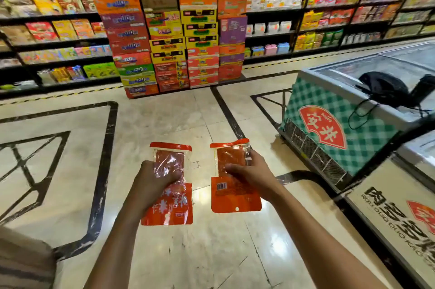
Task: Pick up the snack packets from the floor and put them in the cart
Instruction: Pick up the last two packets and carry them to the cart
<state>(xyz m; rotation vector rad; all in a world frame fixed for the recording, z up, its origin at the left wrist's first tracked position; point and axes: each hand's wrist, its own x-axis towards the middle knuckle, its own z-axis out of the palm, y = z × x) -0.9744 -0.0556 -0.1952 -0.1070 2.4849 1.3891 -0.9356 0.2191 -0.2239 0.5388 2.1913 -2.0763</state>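
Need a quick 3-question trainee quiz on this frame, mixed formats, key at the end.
1. True or false: the left hand and the right hand each hold one red-and-clear plastic snack packet.
2. Which packet shows a barcode? A) the left-hand packet B) the right-hand packet
3. Fill in: the green checkered chest freezer with a black bag on its lid stands to the person's ____.

Key: 1 true; 2 B; 3 right
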